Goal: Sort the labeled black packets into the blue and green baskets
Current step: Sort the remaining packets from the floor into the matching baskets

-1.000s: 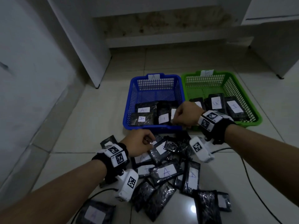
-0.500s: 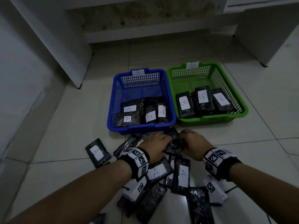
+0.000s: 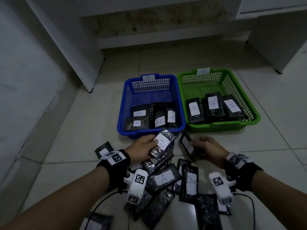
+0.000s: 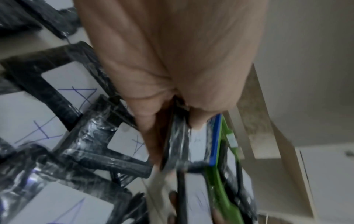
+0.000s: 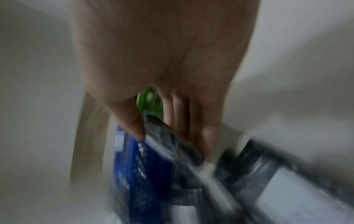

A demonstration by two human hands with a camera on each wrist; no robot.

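My left hand point(image 3: 146, 151) grips a black packet point(image 3: 163, 144) with a white label, lifted just in front of the blue basket point(image 3: 123, 113). The left wrist view shows thumb and fingers pinching that packet point(image 4: 178, 141). My right hand point(image 3: 204, 147) holds another black packet point(image 3: 186, 145), tilted on edge; its label's letter cannot be read. In the blurred right wrist view the fingers curl round this packet point(image 5: 168, 136). The blue basket holds several packets marked A. Three B packets lie in the green basket point(image 3: 250, 110). A pile of loose packets point(image 3: 166, 178) lies on the floor under my wrists.
The baskets stand side by side on a tiled floor point(image 3: 79, 130). A white cabinet panel point(image 3: 73, 47) rises at the left and another cabinet point(image 3: 279, 39) at the right. Cables point(image 3: 252, 205) trail from my wrist cameras. One packet point(image 3: 103, 149) lies apart at the left.
Both hands have come up out of the pile, each with a packet. A second ago the right hand was at the blue basket's front edge and the left was in the pile.
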